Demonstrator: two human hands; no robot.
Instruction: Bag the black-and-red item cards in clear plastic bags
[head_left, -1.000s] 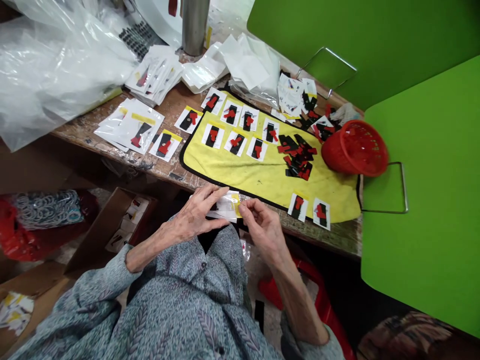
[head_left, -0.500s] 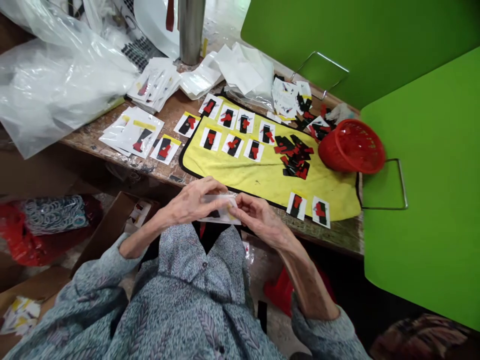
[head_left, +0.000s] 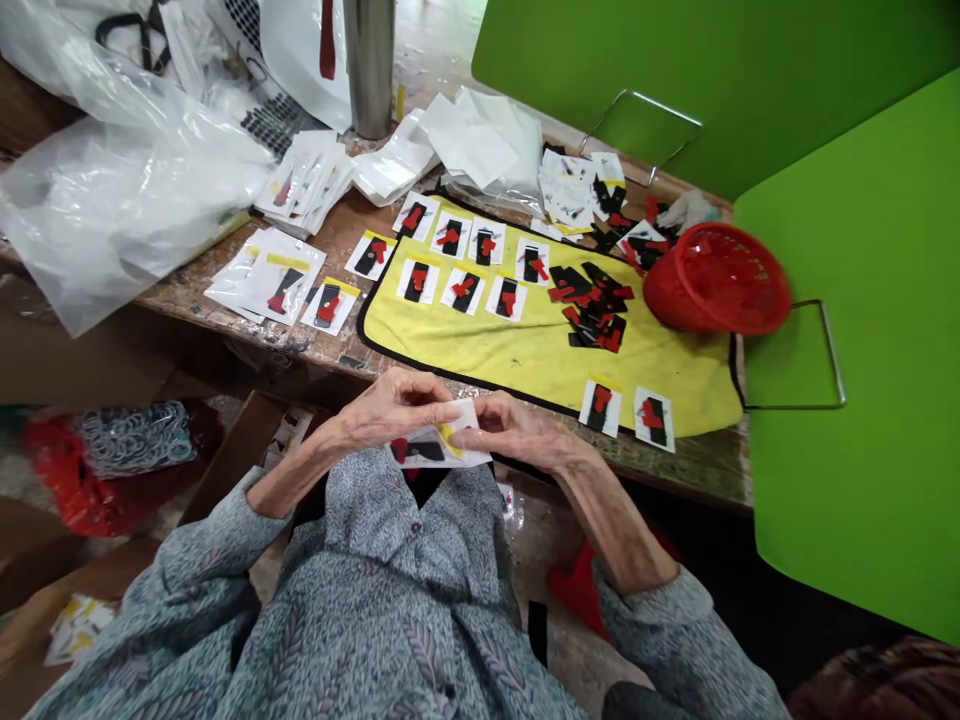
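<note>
Left hand (head_left: pixel 401 408) and right hand (head_left: pixel 521 430) pinching white yellow-striped packet (head_left: pixel 442 454) over lap; sealing unclear. Similar filled packets (head_left: pixel 418 281) already lying on yellow black-edged cloth (head_left: pixel 465 345); flat red-and-black pieces (head_left: pixel 592 305) lying loose, heaped.

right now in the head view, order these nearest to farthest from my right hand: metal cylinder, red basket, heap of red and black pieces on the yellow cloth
From your right hand:
1. Heap of red and black pieces, ahead and to the right
2. Red basket, farther right
3. Metal cylinder, back left
</note>
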